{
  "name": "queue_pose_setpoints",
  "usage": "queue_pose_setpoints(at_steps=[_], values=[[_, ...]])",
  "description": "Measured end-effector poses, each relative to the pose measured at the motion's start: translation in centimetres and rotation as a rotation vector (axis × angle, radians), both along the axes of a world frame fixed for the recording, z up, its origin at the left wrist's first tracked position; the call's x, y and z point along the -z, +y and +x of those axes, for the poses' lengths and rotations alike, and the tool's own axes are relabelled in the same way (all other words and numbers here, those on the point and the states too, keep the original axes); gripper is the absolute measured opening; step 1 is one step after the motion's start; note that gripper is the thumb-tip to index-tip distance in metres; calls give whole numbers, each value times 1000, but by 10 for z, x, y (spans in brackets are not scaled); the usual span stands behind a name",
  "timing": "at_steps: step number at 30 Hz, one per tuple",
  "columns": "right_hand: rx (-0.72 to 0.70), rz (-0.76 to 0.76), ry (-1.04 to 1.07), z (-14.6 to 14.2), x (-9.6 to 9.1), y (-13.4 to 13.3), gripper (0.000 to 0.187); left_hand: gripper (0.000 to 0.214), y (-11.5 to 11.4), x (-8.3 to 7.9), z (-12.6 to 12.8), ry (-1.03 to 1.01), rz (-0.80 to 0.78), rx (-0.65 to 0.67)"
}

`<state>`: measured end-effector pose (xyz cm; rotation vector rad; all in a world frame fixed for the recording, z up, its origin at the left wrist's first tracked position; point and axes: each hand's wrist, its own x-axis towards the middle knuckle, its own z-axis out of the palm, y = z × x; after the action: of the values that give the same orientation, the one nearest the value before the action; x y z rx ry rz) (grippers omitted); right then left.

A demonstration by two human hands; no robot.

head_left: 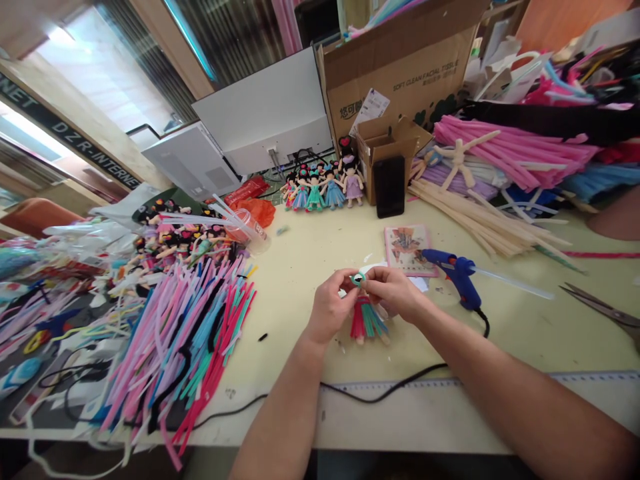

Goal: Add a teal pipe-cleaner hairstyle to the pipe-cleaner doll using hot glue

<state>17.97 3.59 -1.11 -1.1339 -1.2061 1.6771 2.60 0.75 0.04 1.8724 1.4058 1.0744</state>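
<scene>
Both my hands meet over the middle of the pale yellow table [525, 333]. My left hand [330, 308] and my right hand [395, 292] are closed on a small pipe-cleaner doll [367, 321] with a red and teal skirt. Their fingertips pinch a teal loop [358, 279] at the doll's top. The doll's legs hang just above the tabletop.
A blue glue gun [457, 277] lies right of my hands, its black cord [400, 387] running along the front edge. Scissors [607, 310] lie far right. Pipe cleaners [190, 340] are piled at left, finished dolls [323, 187] and cardboard boxes [400, 73] at the back.
</scene>
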Motion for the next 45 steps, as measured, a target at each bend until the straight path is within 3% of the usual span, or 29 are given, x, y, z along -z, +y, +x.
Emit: queue_pose_setpoints(at_steps=[7,19,35,45], values=[[-37,-9,-58,1,-4,0,21,21,1,-5,-4,-126,-110,22],[-248,-48,-40,12,-13,-3,27,29,8,-6,-23,-423,-410,234],[-255,-44,-15,14,-15,-3,29,27,7,-5,-21,-336,-297,174],[-249,-55,-44,15,-13,-2,28,27,8,1,-18,-403,-329,156]])
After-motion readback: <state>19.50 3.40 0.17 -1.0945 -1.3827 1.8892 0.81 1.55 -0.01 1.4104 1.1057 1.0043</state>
